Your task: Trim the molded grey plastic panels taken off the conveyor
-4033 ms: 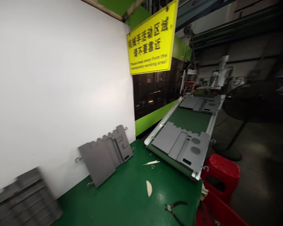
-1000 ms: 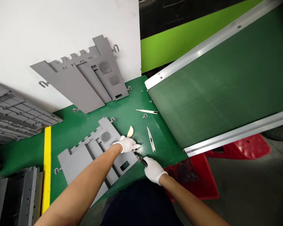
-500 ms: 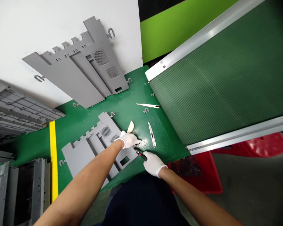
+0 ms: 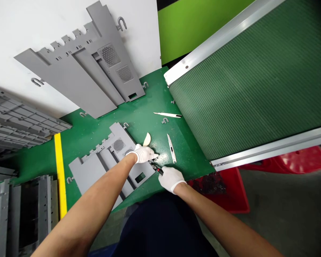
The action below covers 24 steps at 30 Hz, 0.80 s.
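A grey plastic panel [image 4: 92,174] with vent grilles lies flat on the green surface, hook-shaped tabs at its edges. My left hand [image 4: 144,155], in a white glove, is at the panel's right edge. Its fingers are closed near a small grey piece, but what they grip is mostly hidden. In my gloved right hand [image 4: 172,178] is a pair of nippers [image 4: 157,169] with red and black handles, jaws toward the same edge. A pale half-round piece [image 4: 147,139] rests just beyond my left hand.
Two white cutter knives [image 4: 167,115] [image 4: 171,148] and a loose grey hook [image 4: 165,120] lie on the green table [image 4: 187,167]. Another grey panel [image 4: 96,78] leans on the white wall. Stacked panels [image 4: 24,116] stand left, a ribbed conveyor [image 4: 251,82] right, a red bin [image 4: 239,192] below.
The camera view has shifted slightly, so the scene sits a little higher. The nippers in my right hand are slightly closer to my left hand at the panel's edge.
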Motion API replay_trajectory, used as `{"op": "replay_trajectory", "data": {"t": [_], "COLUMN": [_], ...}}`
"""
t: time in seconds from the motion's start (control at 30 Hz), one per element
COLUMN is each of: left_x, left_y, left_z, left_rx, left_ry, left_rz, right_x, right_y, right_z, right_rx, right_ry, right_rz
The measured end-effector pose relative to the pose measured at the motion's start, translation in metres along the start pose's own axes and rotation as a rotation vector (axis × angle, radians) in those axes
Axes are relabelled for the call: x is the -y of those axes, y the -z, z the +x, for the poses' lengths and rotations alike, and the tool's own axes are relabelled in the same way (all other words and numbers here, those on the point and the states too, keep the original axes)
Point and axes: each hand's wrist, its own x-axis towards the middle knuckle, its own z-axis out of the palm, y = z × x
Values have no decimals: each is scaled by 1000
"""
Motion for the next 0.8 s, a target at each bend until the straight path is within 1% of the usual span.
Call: {"op": "replay_trajectory", "data": {"t": [0.2,0.37,0.57,0.8], "left_x": [-1,1,9,8], "left_y": [1,2,2,3], "left_z": [0,0,-1,-1], "left_rx": [14,6,-27,-15], "left_ry": [11,8,-30,-15], "left_rz": [-2,-21,-68,-85], "right_x": [-4,-5,4,9], "right_y": [-6,-5,-4,-7], "right_z": [6,6,-1,7], "right_rx": [-27,-25,-51,-36], "right_ry": [35,61,13,17], "right_rz": [-45,-103,0,-18]}}
